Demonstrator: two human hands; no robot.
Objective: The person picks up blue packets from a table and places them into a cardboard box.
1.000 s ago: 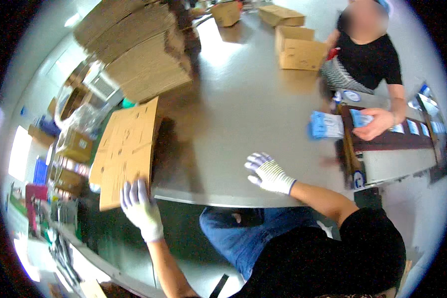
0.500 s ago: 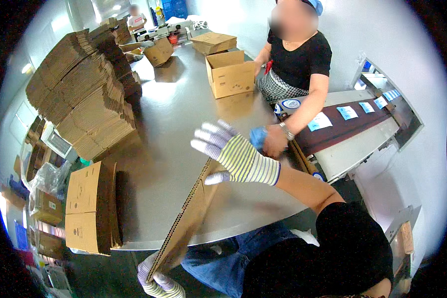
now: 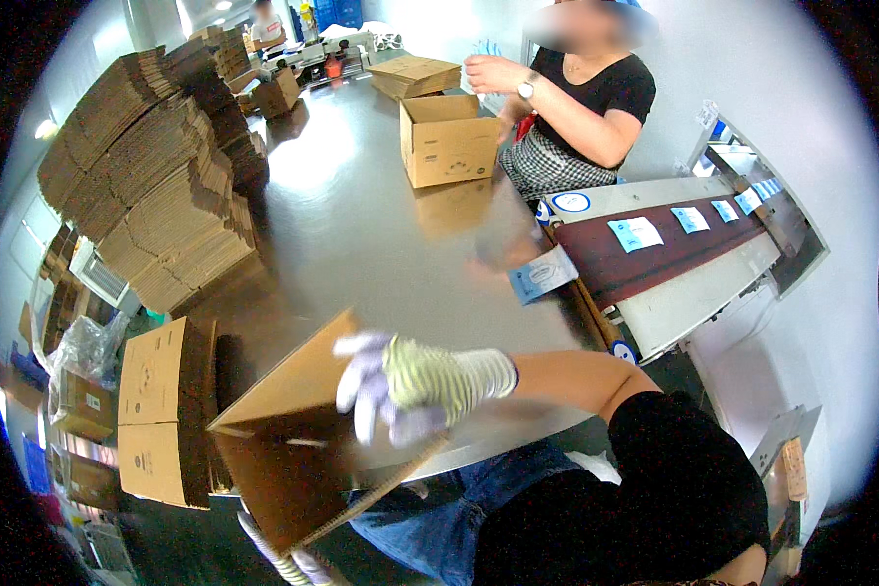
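1. Folded cartons (image 3: 151,410) stand by the worktop's (image 3: 342,244) near left corner; best turn clear of them.
2. The left hand (image 3: 285,567) grips the open carton's (image 3: 283,474) bottom corner, below the front edge; a firm hold should steady it.
3. The carton tilts across that edge; square its walls evenly.
4. The right hand (image 3: 425,381), fingers bent, blurs over its right side; whether it grips, I cannot tell.

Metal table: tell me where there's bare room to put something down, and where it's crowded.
The widest bare patch on the table lies between the stack of flattened cartons and the open box. A smaller one lies between the blue packet and the right hand. Crowded: the near left, with the folded cartons and the half-opened carton.
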